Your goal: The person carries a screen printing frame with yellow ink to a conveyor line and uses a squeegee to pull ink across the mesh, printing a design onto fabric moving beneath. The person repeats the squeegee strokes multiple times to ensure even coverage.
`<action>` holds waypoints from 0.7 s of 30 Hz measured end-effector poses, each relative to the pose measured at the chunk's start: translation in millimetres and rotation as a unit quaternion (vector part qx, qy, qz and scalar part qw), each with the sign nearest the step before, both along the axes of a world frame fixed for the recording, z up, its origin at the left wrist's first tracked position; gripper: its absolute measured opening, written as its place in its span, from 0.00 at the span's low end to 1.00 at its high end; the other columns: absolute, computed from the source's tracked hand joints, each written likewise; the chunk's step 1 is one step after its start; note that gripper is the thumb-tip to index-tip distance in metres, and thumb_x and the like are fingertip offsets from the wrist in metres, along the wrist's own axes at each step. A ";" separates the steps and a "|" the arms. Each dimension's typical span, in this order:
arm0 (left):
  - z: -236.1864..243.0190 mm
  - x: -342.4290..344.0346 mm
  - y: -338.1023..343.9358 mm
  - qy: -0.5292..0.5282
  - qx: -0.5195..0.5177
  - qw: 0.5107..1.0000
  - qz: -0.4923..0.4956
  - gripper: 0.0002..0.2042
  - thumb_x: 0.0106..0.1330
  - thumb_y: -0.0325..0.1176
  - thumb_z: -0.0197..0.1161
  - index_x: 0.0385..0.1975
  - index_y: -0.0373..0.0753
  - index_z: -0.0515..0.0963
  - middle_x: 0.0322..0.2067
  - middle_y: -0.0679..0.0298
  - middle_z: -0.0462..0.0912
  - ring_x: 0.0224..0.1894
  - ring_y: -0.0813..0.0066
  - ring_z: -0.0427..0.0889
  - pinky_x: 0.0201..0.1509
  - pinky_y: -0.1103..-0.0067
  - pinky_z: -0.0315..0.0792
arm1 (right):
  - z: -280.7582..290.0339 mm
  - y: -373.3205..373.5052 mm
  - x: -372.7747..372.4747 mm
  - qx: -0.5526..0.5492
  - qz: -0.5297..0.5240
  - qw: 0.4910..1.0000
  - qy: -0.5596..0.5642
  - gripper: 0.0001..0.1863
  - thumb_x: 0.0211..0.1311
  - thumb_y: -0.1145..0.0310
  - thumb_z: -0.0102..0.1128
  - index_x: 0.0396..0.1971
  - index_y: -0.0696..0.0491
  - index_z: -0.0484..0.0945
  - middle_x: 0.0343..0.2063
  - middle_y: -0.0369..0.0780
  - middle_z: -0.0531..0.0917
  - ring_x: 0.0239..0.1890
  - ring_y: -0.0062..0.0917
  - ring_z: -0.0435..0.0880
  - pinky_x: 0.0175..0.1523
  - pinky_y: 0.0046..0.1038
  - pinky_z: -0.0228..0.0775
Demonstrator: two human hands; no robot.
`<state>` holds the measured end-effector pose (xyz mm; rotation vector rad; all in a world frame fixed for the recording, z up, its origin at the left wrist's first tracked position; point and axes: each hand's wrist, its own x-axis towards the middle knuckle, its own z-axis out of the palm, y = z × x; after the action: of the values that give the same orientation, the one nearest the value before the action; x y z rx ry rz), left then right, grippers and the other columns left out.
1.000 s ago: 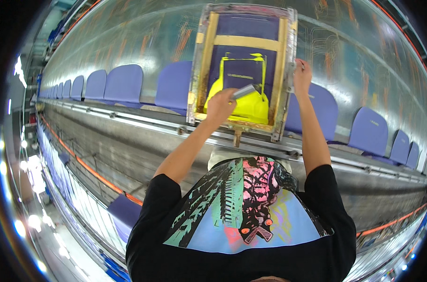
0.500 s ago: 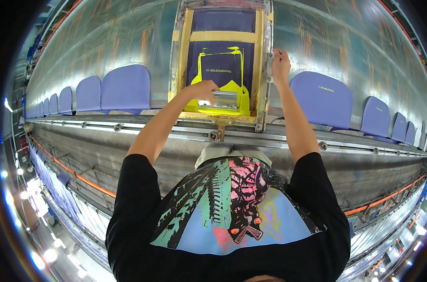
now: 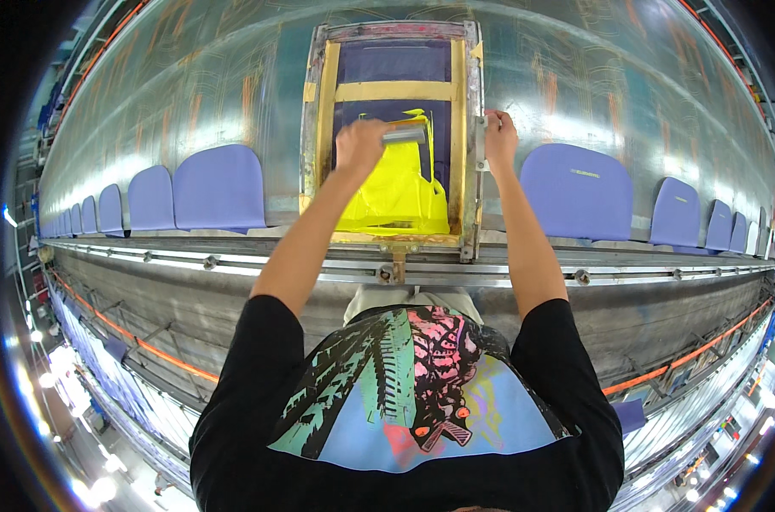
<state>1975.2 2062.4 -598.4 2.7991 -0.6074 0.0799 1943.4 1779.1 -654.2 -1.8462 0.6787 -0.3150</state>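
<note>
Jutting rightward from left fingers (image 3: 376,130), grey squeegee (image 3: 406,135), yellow ink (image 3: 396,192) alongside

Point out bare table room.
Shiny tabletop lies bare left of the frame, beyond the purple panels, and right of the right hand, beyond more panels. Crowded: the near edge, lined with panels, and the frame, with yellow ink, squeegee and left hand.

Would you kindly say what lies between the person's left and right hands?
In the head view, the silver metal squeegee, dark yellow-streaked mesh and the rectangular frame's right rail lie between left hand and right hand.
</note>
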 end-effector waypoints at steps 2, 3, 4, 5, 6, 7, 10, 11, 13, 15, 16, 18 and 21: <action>-14.0 -35.1 5.9 -0.075 -0.055 0.995 -0.034 0.18 0.53 0.20 0.60 0.39 0.52 0.88 0.43 0.71 0.89 0.47 0.66 0.85 0.50 0.65 0.79 | -7.3 -6.1 0.4 -0.004 0.000 1.000 -0.028 0.12 0.72 0.64 0.53 0.44 0.53 0.84 0.26 0.45 0.83 0.29 0.35 0.80 0.40 0.36 0.71; -18.6 -54.8 9.4 -0.085 -0.059 0.993 -0.055 0.18 0.53 0.19 0.60 0.38 0.51 0.88 0.42 0.72 0.89 0.46 0.67 0.86 0.49 0.67 0.79 | -10.7 -9.5 -0.1 -0.007 -0.001 0.999 -0.042 0.12 0.72 0.64 0.53 0.44 0.53 0.84 0.26 0.44 0.82 0.28 0.35 0.79 0.40 0.36 0.70; -23.6 -76.6 14.7 -0.110 -0.056 0.990 -0.072 0.18 0.53 0.19 0.60 0.37 0.51 0.88 0.41 0.72 0.89 0.45 0.68 0.86 0.48 0.68 0.78 | -11.6 -9.1 -3.3 -0.007 0.000 1.000 -0.030 0.12 0.72 0.64 0.53 0.44 0.53 0.84 0.26 0.44 0.82 0.28 0.34 0.79 0.40 0.36 0.70; -28.2 -92.0 21.6 -0.104 -0.059 0.990 -0.075 0.18 0.54 0.19 0.60 0.38 0.52 0.88 0.42 0.72 0.89 0.45 0.68 0.86 0.48 0.69 0.79 | -9.4 -8.0 -4.2 -0.008 0.001 1.000 -0.025 0.12 0.72 0.64 0.53 0.44 0.53 0.84 0.26 0.44 0.82 0.28 0.34 0.79 0.40 0.36 0.70; -28.9 -99.4 24.4 -0.097 -0.065 0.990 -0.077 0.18 0.54 0.19 0.60 0.38 0.53 0.88 0.42 0.73 0.89 0.45 0.68 0.86 0.49 0.69 0.79 | -7.0 -7.6 -6.2 -0.012 0.001 1.000 -0.018 0.12 0.72 0.64 0.54 0.44 0.53 0.84 0.26 0.44 0.82 0.28 0.34 0.79 0.40 0.36 0.70; -29.8 -94.4 28.0 -0.056 -0.055 0.994 -0.075 0.18 0.55 0.21 0.61 0.39 0.53 0.88 0.43 0.72 0.89 0.46 0.69 0.86 0.50 0.69 0.79 | -5.5 -6.0 -8.3 -0.006 0.001 1.000 -0.007 0.12 0.72 0.63 0.54 0.44 0.53 0.84 0.26 0.44 0.82 0.28 0.34 0.79 0.40 0.36 0.70; -5.1 -60.4 17.4 0.060 -0.019 0.998 -0.017 0.18 0.58 0.24 0.61 0.42 0.57 0.88 0.44 0.69 0.89 0.45 0.66 0.87 0.50 0.68 0.81 | -1.1 -3.9 -10.2 0.010 -0.002 1.000 0.022 0.13 0.72 0.63 0.53 0.43 0.53 0.84 0.25 0.44 0.82 0.27 0.34 0.79 0.40 0.36 0.70; -5.1 -34.6 20.3 0.048 -0.082 0.995 -0.033 0.18 0.58 0.26 0.62 0.43 0.59 0.88 0.41 0.64 0.89 0.44 0.60 0.87 0.50 0.64 0.81 | 1.7 -0.5 -6.9 0.017 0.001 1.000 0.024 0.13 0.72 0.63 0.53 0.43 0.53 0.84 0.24 0.44 0.82 0.27 0.34 0.79 0.39 0.36 0.70; 9.5 16.3 10.7 0.083 -0.040 0.996 0.012 0.17 0.59 0.30 0.62 0.46 0.59 0.88 0.39 0.57 0.88 0.42 0.55 0.87 0.50 0.63 0.80 | 0.8 2.3 1.4 0.019 0.005 1.000 0.007 0.13 0.72 0.63 0.53 0.44 0.53 0.84 0.24 0.44 0.82 0.27 0.33 0.78 0.39 0.36 0.70; 18.4 31.9 -4.5 0.096 -0.031 0.994 0.036 0.16 0.59 0.29 0.62 0.44 0.58 0.88 0.40 0.60 0.88 0.42 0.55 0.87 0.49 0.64 0.80 | -8.6 -1.5 4.0 0.006 0.000 1.000 -0.020 0.13 0.73 0.62 0.52 0.44 0.53 0.84 0.24 0.44 0.82 0.27 0.33 0.78 0.39 0.36 0.69; 19.5 31.6 -8.0 0.100 -0.004 0.994 0.041 0.16 0.58 0.28 0.63 0.43 0.56 0.88 0.41 0.62 0.88 0.42 0.56 0.87 0.49 0.65 0.80 | -9.6 -3.4 3.3 -0.001 0.007 1.000 -0.014 0.14 0.73 0.62 0.52 0.44 0.53 0.84 0.25 0.44 0.82 0.27 0.33 0.79 0.39 0.36 0.70; 6.4 11.7 -1.9 0.036 0.010 0.999 0.027 0.16 0.59 0.27 0.61 0.42 0.56 0.89 0.42 0.64 0.89 0.43 0.58 0.87 0.50 0.65 0.80 | -4.8 4.0 4.8 -0.003 0.027 1.000 -0.002 0.14 0.73 0.62 0.52 0.44 0.53 0.84 0.26 0.45 0.83 0.28 0.33 0.80 0.40 0.36 0.70; -18.2 -41.3 7.4 -0.012 0.014 0.999 -0.028 0.19 0.61 0.22 0.58 0.43 0.57 0.87 0.42 0.71 0.88 0.47 0.68 0.84 0.50 0.65 0.78 | -6.0 -0.2 5.1 0.020 0.005 0.999 -0.036 0.14 0.72 0.62 0.53 0.44 0.53 0.84 0.29 0.46 0.84 0.30 0.35 0.81 0.41 0.37 0.71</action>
<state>1933.9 2069.8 -616.6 2.8094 -0.6967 0.0948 1948.5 1778.9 -660.2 -1.7898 0.6218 -0.3581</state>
